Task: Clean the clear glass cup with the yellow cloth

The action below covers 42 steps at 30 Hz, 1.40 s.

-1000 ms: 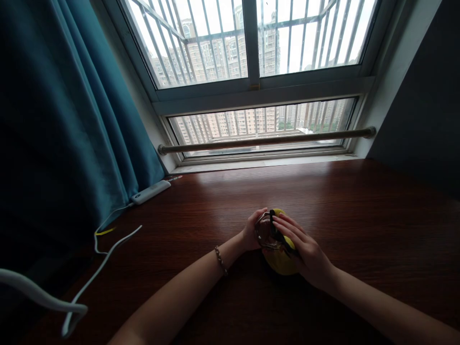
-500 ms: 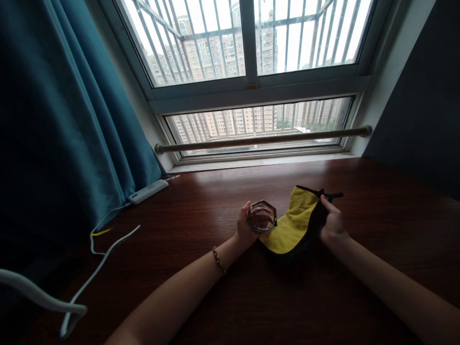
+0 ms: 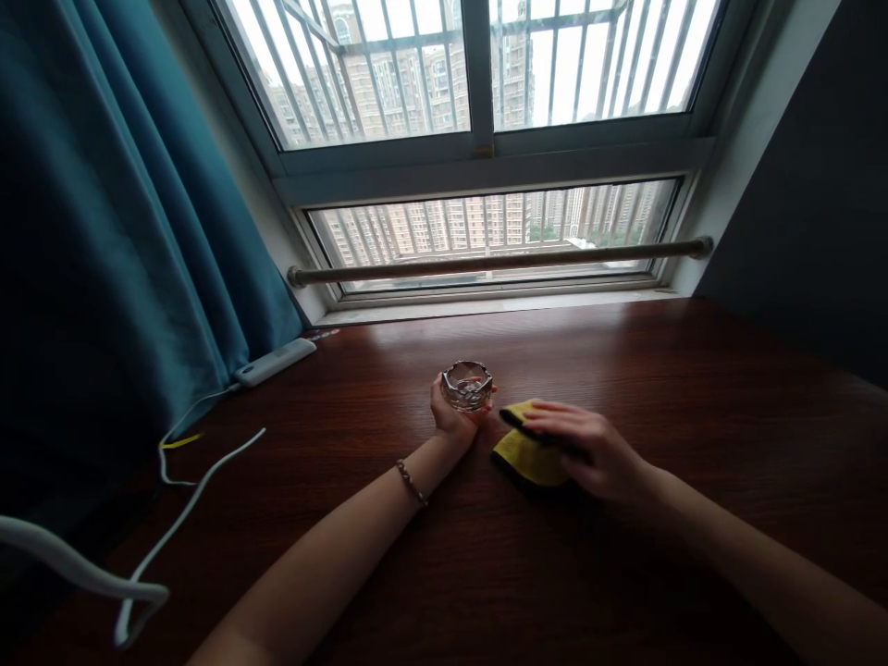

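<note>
My left hand [image 3: 454, 413] cups a clear faceted glass ashtray [image 3: 467, 387], with the palm under it and fingers round its side. The opening of the ashtray faces up and toward me. To the right, my right hand [image 3: 589, 446] grips a yellow cloth with black edging [image 3: 531, 460]. The cloth is bunched and folded over, and part of it hangs below the fingers. A narrow gap separates the cloth from the ashtray. My palm hides the rest of the cloth.
The dark red-brown wooden surface [image 3: 388, 370] runs to the window. A metal rail [image 3: 499, 263] crosses low in front of the glass. At left are a blue curtain [image 3: 208, 259], a white power strip [image 3: 276, 362] and a loose white cable [image 3: 201, 490].
The ashtray has moved left and away from me and tipped more upright. My right hand has come left over the cloth, which has gone from spread between both hands to bunched in the right.
</note>
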### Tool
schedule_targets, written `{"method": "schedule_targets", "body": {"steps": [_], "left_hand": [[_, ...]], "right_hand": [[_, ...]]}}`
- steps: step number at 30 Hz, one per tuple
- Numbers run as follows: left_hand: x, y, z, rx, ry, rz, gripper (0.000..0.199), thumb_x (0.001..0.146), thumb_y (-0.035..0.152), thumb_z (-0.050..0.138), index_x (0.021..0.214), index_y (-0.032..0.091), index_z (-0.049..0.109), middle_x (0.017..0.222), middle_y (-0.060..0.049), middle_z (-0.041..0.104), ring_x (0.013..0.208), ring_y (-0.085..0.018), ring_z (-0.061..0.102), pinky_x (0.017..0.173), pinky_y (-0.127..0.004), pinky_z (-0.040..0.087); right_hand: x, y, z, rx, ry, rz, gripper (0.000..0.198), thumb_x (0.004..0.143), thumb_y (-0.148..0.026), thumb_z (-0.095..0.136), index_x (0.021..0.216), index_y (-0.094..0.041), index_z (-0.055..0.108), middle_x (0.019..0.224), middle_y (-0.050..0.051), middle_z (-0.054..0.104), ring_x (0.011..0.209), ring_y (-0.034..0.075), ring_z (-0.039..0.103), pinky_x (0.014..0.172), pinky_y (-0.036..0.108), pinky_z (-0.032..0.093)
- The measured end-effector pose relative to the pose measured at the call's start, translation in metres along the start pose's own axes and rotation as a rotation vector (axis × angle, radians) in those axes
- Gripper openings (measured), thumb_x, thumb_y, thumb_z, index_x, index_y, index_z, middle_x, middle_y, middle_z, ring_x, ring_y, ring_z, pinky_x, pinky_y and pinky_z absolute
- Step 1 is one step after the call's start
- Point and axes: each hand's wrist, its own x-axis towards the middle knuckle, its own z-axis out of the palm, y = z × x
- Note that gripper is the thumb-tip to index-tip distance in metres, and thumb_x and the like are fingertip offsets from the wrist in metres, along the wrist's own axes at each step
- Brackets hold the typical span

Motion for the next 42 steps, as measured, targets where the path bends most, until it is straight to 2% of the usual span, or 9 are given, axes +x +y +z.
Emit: {"method": "schedule_targets", "body": {"steps": [2,5,10,17,25,31,34,38,42], "left_hand": [[-0.001,0.000,0.001,0.004,0.001,-0.007,0.051,0.076,0.051,0.032,0.084,0.008,0.058,0.074,-0.015,0.058,0.064,-0.028,0.057,0.041,-0.029,0.041],[-0.004,0.001,0.002,0.047,-0.020,-0.027,0.053,0.076,0.052,0.031,0.083,0.006,0.058,0.072,-0.017,0.058,0.063,-0.029,0.057,0.041,-0.029,0.041],[-0.008,0.000,0.004,0.108,-0.058,-0.059,0.055,0.076,0.053,0.031,0.082,0.005,0.058,0.074,-0.018,0.058,0.054,-0.025,0.055,0.039,-0.029,0.040],[-0.005,-0.001,-0.001,0.138,-0.106,-0.059,0.058,0.076,0.055,0.030,0.084,0.004,0.057,0.073,-0.019,0.058,0.050,-0.024,0.054,0.038,-0.029,0.039],[-0.006,-0.001,0.001,0.124,-0.072,-0.063,0.057,0.076,0.054,0.031,0.083,0.004,0.058,0.072,-0.018,0.058,0.054,-0.025,0.055,0.037,-0.029,0.038],[-0.007,-0.001,0.003,0.133,-0.081,-0.074,0.057,0.075,0.055,0.032,0.083,0.005,0.057,0.072,-0.016,0.058,0.053,-0.024,0.054,0.037,-0.028,0.039],[-0.008,-0.001,0.002,0.133,-0.086,-0.079,0.057,0.075,0.056,0.031,0.083,0.005,0.057,0.072,-0.016,0.058,0.052,-0.024,0.054,0.037,-0.028,0.039],[-0.008,-0.001,0.002,0.136,-0.076,-0.090,0.058,0.075,0.055,0.032,0.085,0.005,0.057,0.073,-0.016,0.058,0.051,-0.023,0.054,0.037,-0.027,0.038],[-0.008,-0.002,0.002,0.133,-0.089,-0.095,0.058,0.075,0.055,0.032,0.085,0.004,0.058,0.072,-0.016,0.058,0.052,-0.024,0.055,0.037,-0.028,0.039]], "right_hand": [[-0.002,-0.009,0.011,-0.237,-0.280,-0.133,0.050,0.067,-0.010,0.048,0.117,-0.013,0.050,0.123,0.009,0.043,0.117,0.028,0.029,0.098,0.046,0.024],[-0.006,-0.010,0.027,-0.410,-0.423,-0.142,0.054,0.067,-0.009,0.049,0.121,-0.010,0.045,0.127,0.012,0.037,0.119,0.028,0.025,0.098,0.045,0.024],[-0.009,-0.004,0.034,-0.477,-0.412,-0.127,0.058,0.069,-0.009,0.046,0.126,-0.007,0.038,0.128,0.014,0.035,0.118,0.027,0.026,0.098,0.043,0.027],[-0.010,0.002,0.025,-0.365,-0.274,-0.224,0.057,0.063,-0.011,0.041,0.120,-0.006,0.043,0.119,0.015,0.045,0.111,0.026,0.039,0.093,0.042,0.034],[-0.009,-0.002,0.018,-0.276,-0.287,-0.216,0.036,0.074,-0.023,0.048,0.108,-0.013,0.055,0.108,0.011,0.055,0.100,0.025,0.049,0.086,0.037,0.040],[-0.004,-0.008,0.012,-0.102,-0.333,-0.171,0.062,0.079,-0.061,0.041,0.115,-0.012,0.051,0.119,0.014,0.046,0.111,0.030,0.038,0.093,0.045,0.031],[-0.003,-0.012,0.013,0.024,-0.259,-0.099,0.063,0.089,-0.057,0.013,0.120,-0.014,0.046,0.125,0.010,0.039,0.117,0.025,0.031,0.096,0.042,0.027],[-0.006,-0.008,0.028,-0.234,-0.308,0.011,0.053,0.091,-0.050,0.025,0.130,-0.016,0.032,0.134,0.008,0.026,0.123,0.025,0.016,0.100,0.044,0.017],[-0.011,-0.001,0.041,-0.449,-0.403,0.044,0.065,0.084,-0.049,0.047,0.135,-0.017,0.020,0.135,0.009,0.022,0.123,0.027,0.013,0.101,0.047,0.014]]}}
